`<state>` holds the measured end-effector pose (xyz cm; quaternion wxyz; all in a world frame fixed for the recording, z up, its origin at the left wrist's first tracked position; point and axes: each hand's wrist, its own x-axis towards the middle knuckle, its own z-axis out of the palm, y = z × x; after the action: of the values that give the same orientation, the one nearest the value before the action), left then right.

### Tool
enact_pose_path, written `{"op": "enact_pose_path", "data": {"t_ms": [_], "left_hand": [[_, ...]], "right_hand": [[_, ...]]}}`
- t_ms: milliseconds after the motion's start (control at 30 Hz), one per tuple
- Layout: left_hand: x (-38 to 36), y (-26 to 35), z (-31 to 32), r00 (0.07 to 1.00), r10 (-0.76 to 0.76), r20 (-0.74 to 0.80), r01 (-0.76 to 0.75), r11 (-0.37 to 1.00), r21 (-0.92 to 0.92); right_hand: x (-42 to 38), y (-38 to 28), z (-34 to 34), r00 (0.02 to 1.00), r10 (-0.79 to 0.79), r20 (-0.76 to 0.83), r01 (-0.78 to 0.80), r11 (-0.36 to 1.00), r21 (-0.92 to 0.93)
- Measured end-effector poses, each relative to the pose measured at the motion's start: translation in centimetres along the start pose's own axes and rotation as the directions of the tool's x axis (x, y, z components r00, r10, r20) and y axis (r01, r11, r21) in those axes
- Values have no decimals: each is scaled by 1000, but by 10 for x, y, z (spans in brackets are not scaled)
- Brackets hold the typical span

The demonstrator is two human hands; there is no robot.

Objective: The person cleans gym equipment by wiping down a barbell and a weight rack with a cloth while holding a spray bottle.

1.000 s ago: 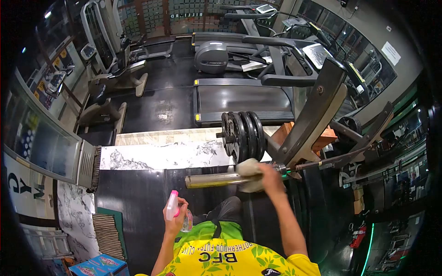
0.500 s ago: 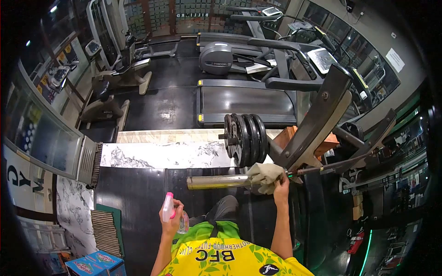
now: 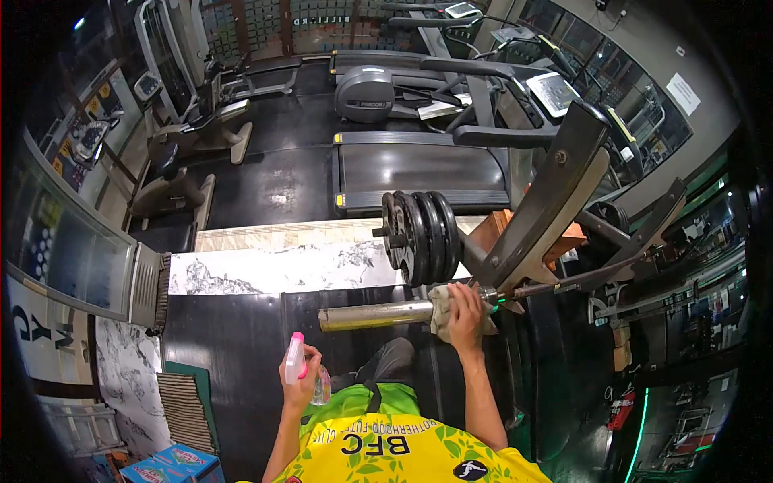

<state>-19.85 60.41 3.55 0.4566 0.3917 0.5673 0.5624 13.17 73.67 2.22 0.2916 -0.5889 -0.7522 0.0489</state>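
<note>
My left hand (image 3: 299, 381) is closed around a clear spray bottle (image 3: 295, 354) with a pink-tipped nozzle, held upright in front of my shirt. My right hand (image 3: 465, 324) grips a pale cloth (image 3: 440, 312), pressed over the top and near side of the barbell (image 3: 377, 315), close to the inner end of its thick metal sleeve. The sleeve is bare and points left; part of the cloth is hidden behind my fingers. Just beyond it, several black weight plates (image 3: 435, 237) hang on a peg of the rack (image 3: 555, 185).
A treadmill (image 3: 419, 167) lies ahead past a white marble-patterned floor strip (image 3: 274, 272). Exercise bikes (image 3: 173, 193) stand at the left, near a glass-door fridge (image 3: 76, 225). A blue box (image 3: 173, 465) sits at bottom left.
My right hand has shifted left and up onto the cloth, its fingers now lying over the top. The cloth is pressed flatter around the sleeve. My left hand keeps the bottle in place.
</note>
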Motion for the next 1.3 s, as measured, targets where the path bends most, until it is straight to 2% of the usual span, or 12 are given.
{"op": "enact_pose_path", "data": {"t_ms": [167,367,500,633,733,833,867,900,1000,1067,1167,1300], "left_hand": [[0,5,-5,1000,-12,6,12,999,32],[-5,7,-10,997,-5,-74,7,1000,21],[-10,-4,-17,997,-18,-80,22,998,51],[-12,-4,-17,995,-14,-99,21,998,62],[-12,-7,-15,994,-20,-105,21,1000,5],[-12,-5,-14,998,-6,-65,8,999,40],[-13,-7,-14,998,-8,-62,10,999,37],[-13,-9,-13,998,-8,-58,10,999,30],[-12,-10,-12,997,-9,-76,8,1000,-8],[-15,-9,-11,995,-17,-103,13,999,-35],[-17,-6,-15,991,57,-123,-64,996,-55],[-22,-1,-17,981,38,-189,-59,993,-102]], "right_hand": [[3,-11,-27,990,-116,84,132,967,-216],[24,-19,0,988,-28,152,29,1000,-4],[31,-103,63,950,-270,156,207,921,331],[29,-165,104,926,-279,253,223,948,228],[41,-153,93,860,-176,478,40,959,281],[68,-95,44,642,124,757,-155,987,-30],[70,-57,39,655,261,709,-193,965,-177],[69,-26,17,737,225,638,-137,973,-185],[75,16,-27,763,363,534,-261,930,-260],[76,19,-29,807,261,530,-97,943,-317],[81,20,-9,756,222,616,-62,961,-270],[89,-26,50,597,-57,800,-79,988,129]]}}
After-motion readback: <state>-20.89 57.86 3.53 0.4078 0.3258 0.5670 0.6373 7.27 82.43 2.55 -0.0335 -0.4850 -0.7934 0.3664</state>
